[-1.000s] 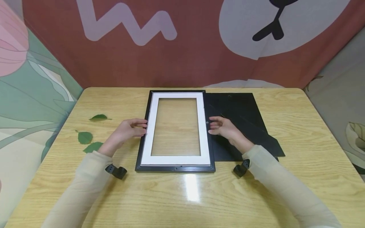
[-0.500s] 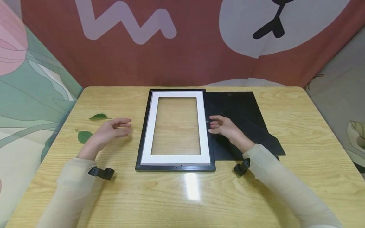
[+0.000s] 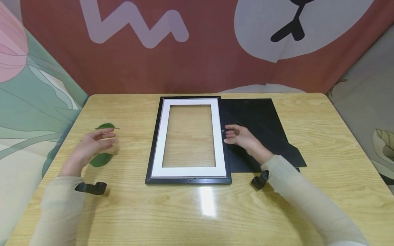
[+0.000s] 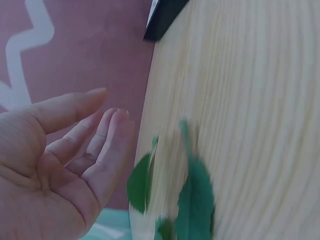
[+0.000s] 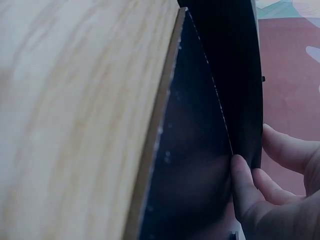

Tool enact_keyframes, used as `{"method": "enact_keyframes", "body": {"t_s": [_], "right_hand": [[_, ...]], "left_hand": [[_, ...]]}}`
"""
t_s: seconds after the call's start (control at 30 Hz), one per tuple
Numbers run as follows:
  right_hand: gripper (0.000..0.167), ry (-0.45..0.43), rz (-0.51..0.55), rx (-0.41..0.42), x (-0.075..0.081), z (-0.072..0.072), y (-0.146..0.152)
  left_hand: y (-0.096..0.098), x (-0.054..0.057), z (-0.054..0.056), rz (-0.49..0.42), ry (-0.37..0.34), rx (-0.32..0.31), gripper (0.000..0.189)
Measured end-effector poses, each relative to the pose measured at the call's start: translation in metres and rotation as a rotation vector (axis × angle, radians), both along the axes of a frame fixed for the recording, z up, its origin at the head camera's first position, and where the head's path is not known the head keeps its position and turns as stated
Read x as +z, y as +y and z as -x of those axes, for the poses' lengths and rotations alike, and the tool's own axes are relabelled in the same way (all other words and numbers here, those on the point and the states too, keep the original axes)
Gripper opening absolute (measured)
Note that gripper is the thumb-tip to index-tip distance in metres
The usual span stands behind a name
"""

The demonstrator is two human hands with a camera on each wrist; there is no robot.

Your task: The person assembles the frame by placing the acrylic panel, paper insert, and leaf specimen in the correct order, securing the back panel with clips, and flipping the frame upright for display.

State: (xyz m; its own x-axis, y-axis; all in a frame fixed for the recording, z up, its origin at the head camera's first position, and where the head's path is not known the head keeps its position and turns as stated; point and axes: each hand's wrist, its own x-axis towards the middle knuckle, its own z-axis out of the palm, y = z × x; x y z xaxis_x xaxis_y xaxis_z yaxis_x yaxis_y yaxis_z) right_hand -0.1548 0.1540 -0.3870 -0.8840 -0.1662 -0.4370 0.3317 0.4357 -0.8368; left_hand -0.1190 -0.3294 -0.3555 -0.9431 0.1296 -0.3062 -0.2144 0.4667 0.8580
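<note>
Black on its outside and white within, the frame lies flat at the middle of the wooden table, its far edge near the table's far edge. A white mat sits inside it, and wood grain shows through the opening.

The right hand is at the frame's right side, fingers loosely bent and thumb a little apart from them. In the right wrist view the fingertips meet the black edge there, but it is hard to tell how firmly they touch. Under this hand a black board lies flat just to the right of the frame, with a slanting leg that sticks out past its right edge.

The left hand is empty and relaxed, its fingers gently bent and slightly blurred, well apart from the frame. It hovers over the table's left part among green leaves. Two show beside it in the head view; the left wrist view shows three, one of them cut off at the bottom.

Pale sleeves cover both arms, and each wrist wears a small black camera. A reddish curtain with pale shapes hangs behind the table.
</note>
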Motion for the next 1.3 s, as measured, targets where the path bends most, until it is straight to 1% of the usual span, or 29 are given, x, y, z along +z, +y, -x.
{"method": "enact_keyframes", "body": {"t_s": [0.13, 0.2, 0.33, 0.5, 0.67, 0.73, 1.0, 1.03, 1.2, 1.3], "right_hand": [[0.062, 0.004, 0.002, 0.003, 0.000, -0.001, 0.000], [0.062, 0.006, 0.001, 0.006, 0.000, -0.001, 0.001], [0.062, 0.003, 0.004, 0.003, 0.000, -0.001, 0.000], [0.062, 0.006, 0.006, 0.004, 0.000, 0.000, 0.000], [0.061, 0.006, 0.020, 0.000, 0.000, -0.001, 0.000], [0.061, 0.008, 0.020, 0.004, 0.000, -0.001, 0.000], [0.061, 0.007, 0.007, 0.001, -0.002, -0.001, 0.000], [0.061, 0.008, 0.007, 0.002, -0.002, -0.001, 0.000], [0.061, 0.009, 0.011, 0.005, -0.002, 0.000, 0.001], [0.061, 0.006, 0.016, 0.004, -0.003, 0.000, 0.000]], "left_hand": [[-0.015, -0.002, -0.003, 0.070, 0.043, 0.046, 0.061], [-0.023, -0.003, -0.004, 0.082, 0.045, 0.065, 0.061], [-0.036, -0.005, -0.008, 0.077, 0.039, 0.098, 0.061], [-0.045, -0.006, -0.012, 0.071, 0.036, 0.111, 0.063], [-0.049, -0.008, -0.013, 0.059, 0.022, 0.122, 0.062], [-0.049, -0.009, -0.013, 0.074, 0.017, 0.125, 0.064], [-0.049, -0.011, -0.009, 0.193, -0.022, 0.107, 0.076], [-0.049, -0.012, -0.008, 0.197, -0.024, 0.107, 0.076], [-0.046, -0.016, -0.007, 0.171, -0.021, 0.115, 0.075], [-0.045, -0.017, -0.006, 0.158, -0.020, 0.135, 0.074]]}}
